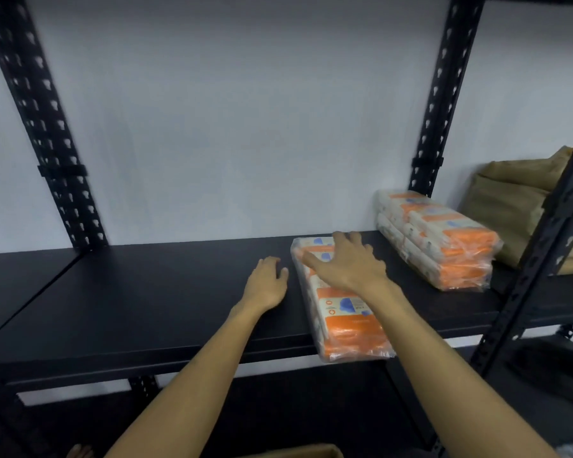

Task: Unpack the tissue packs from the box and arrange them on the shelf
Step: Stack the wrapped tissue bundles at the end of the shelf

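From the head view, the right hand (348, 262) lies flat and open-fingered on the near tissue pack (344, 312), which overhangs the front edge of the black metal shelf (146, 309). The left hand (267, 284) rests open beside it. Soft, light, slick-wrapped; best pushed or gripped by its sides. A second pack (444, 239) sits behind.
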A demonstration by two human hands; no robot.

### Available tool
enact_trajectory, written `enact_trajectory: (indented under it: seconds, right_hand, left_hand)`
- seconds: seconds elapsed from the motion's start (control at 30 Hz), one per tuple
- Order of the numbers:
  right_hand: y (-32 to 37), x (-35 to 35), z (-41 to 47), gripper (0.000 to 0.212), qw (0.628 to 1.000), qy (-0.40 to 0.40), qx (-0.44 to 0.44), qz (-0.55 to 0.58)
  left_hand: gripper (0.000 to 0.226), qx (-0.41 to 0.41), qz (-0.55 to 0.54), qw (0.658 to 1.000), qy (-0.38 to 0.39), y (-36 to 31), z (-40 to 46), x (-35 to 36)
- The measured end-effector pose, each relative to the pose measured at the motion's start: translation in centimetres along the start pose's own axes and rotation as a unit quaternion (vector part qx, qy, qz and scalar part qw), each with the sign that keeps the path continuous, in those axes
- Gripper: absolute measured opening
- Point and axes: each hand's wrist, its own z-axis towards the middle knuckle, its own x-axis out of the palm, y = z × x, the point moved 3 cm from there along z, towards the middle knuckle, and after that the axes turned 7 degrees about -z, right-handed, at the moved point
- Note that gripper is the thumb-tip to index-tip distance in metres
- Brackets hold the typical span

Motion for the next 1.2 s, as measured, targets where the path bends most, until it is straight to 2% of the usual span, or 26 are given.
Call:
enact_trajectory:
  seconds: [0.07,0.13,0.23,0.3,0.43,0.63,0.73,0.87,1.07,1.2]
  right_hand:
    - [1.3,1.6,0.7,0.117,0.998,0.036,0.023,-0.051]
    - [1.1,3.2,1.1,0.115,0.991,0.066,0.045,-0.108]
    - [-0.4,3.7,1.4,0.098,0.99,0.073,0.057,-0.109]
    - [-1.4,3.2,1.5,0.089,0.993,0.06,0.042,-0.087]
    - [-3.6,2.3,1.1,0.084,0.997,0.034,0.031,-0.065]
    - [-6.3,-0.6,0.0,0.088,0.998,-0.015,0.016,-0.052]
    - [-6.9,-2.8,-0.5,0.094,0.997,-0.077,0.003,-0.023]
    - [-6.9,-7.5,0.0,0.076,0.99,-0.137,-0.021,-0.029]
    - [-9.2,-15.2,3.8,0.077,0.986,-0.161,-0.002,-0.031]
    - [-11.7,-17.2,6.2,0.072,0.985,-0.169,0.016,-0.037]
  left_hand:
    - [0.044,0.025,0.076,0.997,0.011,0.8,0.2,0.5]
    - [0.041,0.041,0.105,0.993,0.015,0.9,0.3,0.6]
    - [0.045,0.05,0.122,0.991,0.01,0.6,0.2,0.5]
    - [0.047,0.048,0.125,0.991,0.011,0.6,0.0,0.5]
    - [0.048,0.047,0.131,0.99,0.011,0.7,0.0,0.4]
    - [0.049,0.05,0.146,0.988,0.004,0.7,0.4,0.7]
    - [0.053,0.022,0.158,0.987,0.011,0.8,1.0,1.0]
    - [0.054,-0.014,0.151,0.988,0.035,-0.6,2.1,2.3]
    - [0.059,0.037,0.129,0.986,0.097,-5.7,3.4,6.7]
    - [0.067,0.024,0.169,0.977,0.128,-7.2,4.5,9.8]
